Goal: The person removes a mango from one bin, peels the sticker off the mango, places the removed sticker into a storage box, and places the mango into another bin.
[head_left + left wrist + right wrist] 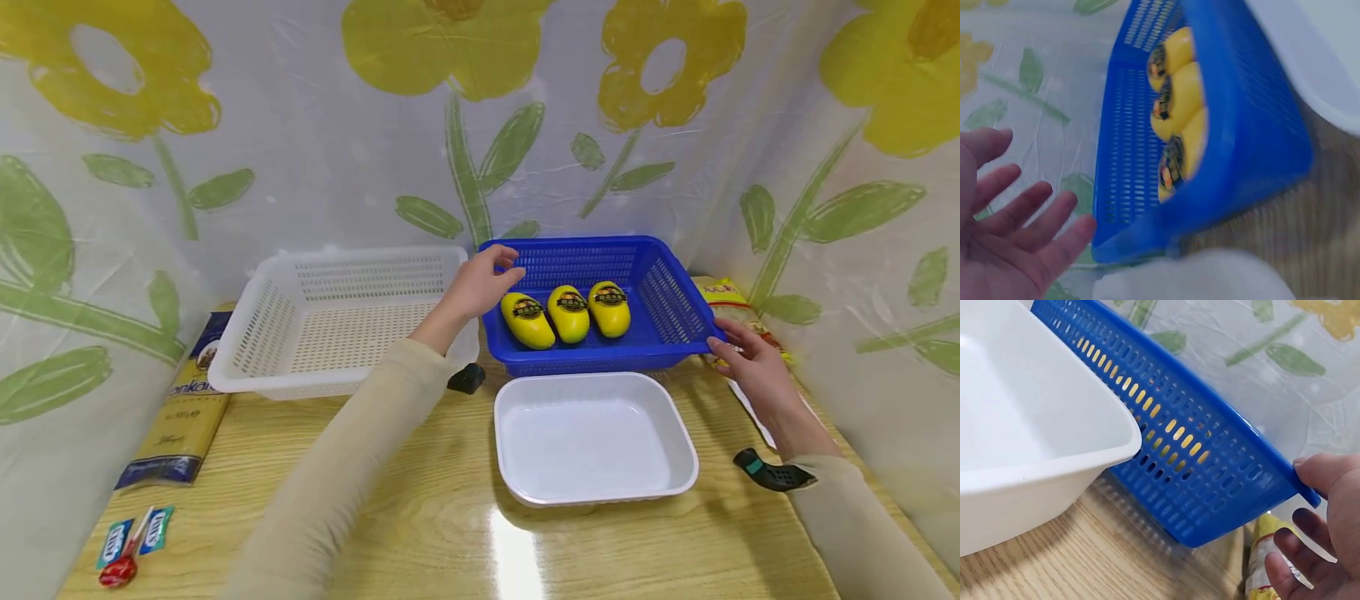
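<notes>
A blue plastic basket (570, 360) with slotted walls holds three yellow mangoes (568, 315) with black labels, lying side by side in its left half. My left hand (483, 283) hovers by the basket's left rim; in the left wrist view its fingers are spread and hold nothing. At the basket's front right corner is my right hand (757, 375). Its thumb rests on the blue rim in the right wrist view, while the other fingers are loosely spread below, apart from the wall. A white tray (596, 497) sits just in front of the basket.
A white slotted basket (300, 383) stands left of the blue one. Further left lie a pasta packet (176, 417), a red lollipop (118, 572) and two small wrapped sweets. A yellow packet (723, 292) is behind my right hand. Flowered curtain (300, 167) encloses the wooden table.
</notes>
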`<action>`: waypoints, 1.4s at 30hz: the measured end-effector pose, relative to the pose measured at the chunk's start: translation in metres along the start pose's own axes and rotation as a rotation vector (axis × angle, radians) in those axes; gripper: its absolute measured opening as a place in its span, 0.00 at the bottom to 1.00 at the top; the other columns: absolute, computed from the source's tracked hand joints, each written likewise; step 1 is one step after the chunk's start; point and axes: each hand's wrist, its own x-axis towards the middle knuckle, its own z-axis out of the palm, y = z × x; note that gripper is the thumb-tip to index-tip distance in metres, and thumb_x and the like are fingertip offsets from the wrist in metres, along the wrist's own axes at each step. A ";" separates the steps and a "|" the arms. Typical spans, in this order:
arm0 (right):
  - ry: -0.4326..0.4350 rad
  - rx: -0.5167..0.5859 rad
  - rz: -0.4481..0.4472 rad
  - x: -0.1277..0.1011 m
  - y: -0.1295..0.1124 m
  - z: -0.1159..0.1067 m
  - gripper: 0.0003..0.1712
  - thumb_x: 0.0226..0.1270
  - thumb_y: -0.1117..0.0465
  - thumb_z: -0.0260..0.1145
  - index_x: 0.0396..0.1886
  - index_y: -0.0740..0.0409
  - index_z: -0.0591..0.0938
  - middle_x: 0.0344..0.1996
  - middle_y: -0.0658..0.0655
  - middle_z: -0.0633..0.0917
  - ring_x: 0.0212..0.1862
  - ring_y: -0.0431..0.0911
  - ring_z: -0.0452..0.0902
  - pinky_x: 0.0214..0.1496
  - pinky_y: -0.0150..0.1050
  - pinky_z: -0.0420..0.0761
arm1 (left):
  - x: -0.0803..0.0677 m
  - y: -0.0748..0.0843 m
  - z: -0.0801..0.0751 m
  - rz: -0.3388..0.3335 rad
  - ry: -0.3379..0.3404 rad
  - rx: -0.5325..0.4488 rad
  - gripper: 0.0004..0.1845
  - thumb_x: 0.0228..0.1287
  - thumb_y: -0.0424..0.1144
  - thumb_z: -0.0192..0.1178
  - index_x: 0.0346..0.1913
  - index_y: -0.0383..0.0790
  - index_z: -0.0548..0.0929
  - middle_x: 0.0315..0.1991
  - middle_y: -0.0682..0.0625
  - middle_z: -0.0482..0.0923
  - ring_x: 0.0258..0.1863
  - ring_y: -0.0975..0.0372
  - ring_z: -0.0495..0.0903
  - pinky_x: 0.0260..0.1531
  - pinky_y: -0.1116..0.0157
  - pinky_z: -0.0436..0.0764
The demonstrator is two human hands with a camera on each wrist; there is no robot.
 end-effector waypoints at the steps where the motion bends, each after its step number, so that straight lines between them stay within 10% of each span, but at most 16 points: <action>1: -0.002 -0.001 0.002 0.000 0.000 0.000 0.39 0.72 0.45 0.58 0.76 0.53 0.60 0.50 0.40 0.71 0.48 0.32 0.73 0.44 0.23 0.78 | 0.004 0.001 0.001 -0.029 0.009 -0.005 0.23 0.74 0.48 0.53 0.67 0.44 0.71 0.62 0.46 0.73 0.60 0.54 0.73 0.60 0.56 0.73; 11: -0.013 0.024 0.008 0.000 -0.002 -0.001 0.39 0.72 0.47 0.59 0.77 0.56 0.58 0.49 0.40 0.70 0.46 0.30 0.72 0.44 0.23 0.78 | 0.034 -0.001 0.024 -0.251 0.064 -0.190 0.24 0.76 0.46 0.51 0.69 0.40 0.68 0.64 0.44 0.71 0.61 0.52 0.72 0.59 0.56 0.73; 23: -0.016 -0.024 0.015 0.002 -0.002 -0.001 0.39 0.73 0.44 0.57 0.77 0.53 0.57 0.60 0.53 0.69 0.51 0.36 0.71 0.46 0.25 0.78 | 0.045 0.001 0.046 -0.383 -0.035 -0.252 0.31 0.74 0.47 0.53 0.75 0.44 0.59 0.74 0.45 0.58 0.68 0.51 0.65 0.65 0.53 0.68; 42: -0.020 -0.038 0.023 0.001 0.000 -0.003 0.41 0.70 0.40 0.58 0.77 0.50 0.59 0.65 0.59 0.65 0.48 0.32 0.72 0.46 0.26 0.79 | 0.053 -0.007 0.060 -0.370 -0.175 -0.117 0.22 0.70 0.35 0.58 0.66 0.38 0.74 0.67 0.44 0.69 0.66 0.52 0.67 0.63 0.56 0.70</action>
